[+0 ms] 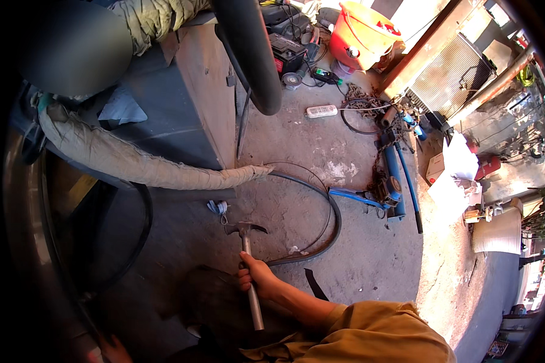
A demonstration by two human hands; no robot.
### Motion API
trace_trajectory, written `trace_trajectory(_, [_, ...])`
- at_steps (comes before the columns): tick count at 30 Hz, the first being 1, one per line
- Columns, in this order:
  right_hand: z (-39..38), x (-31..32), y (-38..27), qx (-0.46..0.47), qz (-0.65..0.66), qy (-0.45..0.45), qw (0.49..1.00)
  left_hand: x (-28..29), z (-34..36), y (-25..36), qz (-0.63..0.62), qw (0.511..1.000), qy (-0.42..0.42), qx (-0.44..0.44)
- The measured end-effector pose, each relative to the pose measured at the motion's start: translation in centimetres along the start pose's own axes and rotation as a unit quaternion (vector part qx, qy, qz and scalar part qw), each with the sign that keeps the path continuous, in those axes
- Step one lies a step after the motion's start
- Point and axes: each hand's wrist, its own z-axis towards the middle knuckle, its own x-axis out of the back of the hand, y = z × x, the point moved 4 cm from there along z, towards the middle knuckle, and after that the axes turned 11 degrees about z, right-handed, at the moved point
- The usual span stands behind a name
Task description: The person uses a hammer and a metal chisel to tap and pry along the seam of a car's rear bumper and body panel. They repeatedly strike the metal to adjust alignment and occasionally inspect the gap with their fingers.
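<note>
My right hand (254, 275) is closed around the metal shaft of a claw hammer (244, 239), below its head, over my dark-clad leg. My left hand (112, 348) shows only in part at the lower left, beside a dark curved metal edge; its fingers are too hidden to read. Beyond the hammer's head, a small bundle of pale cord (218, 209) lies on the concrete floor. A long cloth-wrapped hose (151, 166) crosses above it, and a black cable (336, 230) loops out from its end to the right.
Grey machine body (197, 109) and thick black tube (248, 60) overhead. Orange bucket (360, 33), battery (287, 51), power strip (321, 111), chains (369, 106) behind. Blue jack (393, 175) right; radiator (448, 72) leans farther back; white sack (496, 233) at far right.
</note>
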Motion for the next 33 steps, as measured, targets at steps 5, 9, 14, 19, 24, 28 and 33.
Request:
trace_trajectory(5, [-0.6, 0.9, 0.9, 0.035, -0.105, 0.024, 0.994, 0.4, -2.4, -0.3, 0.007, 1.0, 0.011, 0.024])
trace_trajectory(9, [-2.1, 0.4, 2.7, 0.061, -0.244, 0.003, 0.968, 1.2, -4.4, 0.1, 0.0, 0.999, 0.016, 0.052])
trace_trajectory(14, [-3.4, -2.4, 5.0, 0.07, -0.48, -0.065, 0.872, 0.7, -6.7, -1.3, -0.035, 0.993, 0.026, 0.108])
trace_trajectory(19, [-3.3, -5.9, 7.6, 0.212, -0.684, -0.149, 0.682, -0.4, -8.6, -2.0, -0.193, 0.962, -0.011, 0.19])
trace_trajectory(24, [-5.3, -12.1, 11.4, 0.227, -0.767, -0.252, 0.545, 2.2, -10.8, -2.3, -0.257, 0.928, 0.009, 0.269])
trace_trajectory(28, [-3.8, -14.0, 14.9, 0.205, -0.785, -0.327, 0.485, 3.7, -13.3, -2.3, -0.27, 0.904, 0.011, 0.333])
trace_trajectory(33, [-2.8, -16.6, 22.1, 0.151, -0.753, -0.421, 0.483, 5.1, -17.6, -2.9, -0.291, 0.881, -0.036, 0.371])
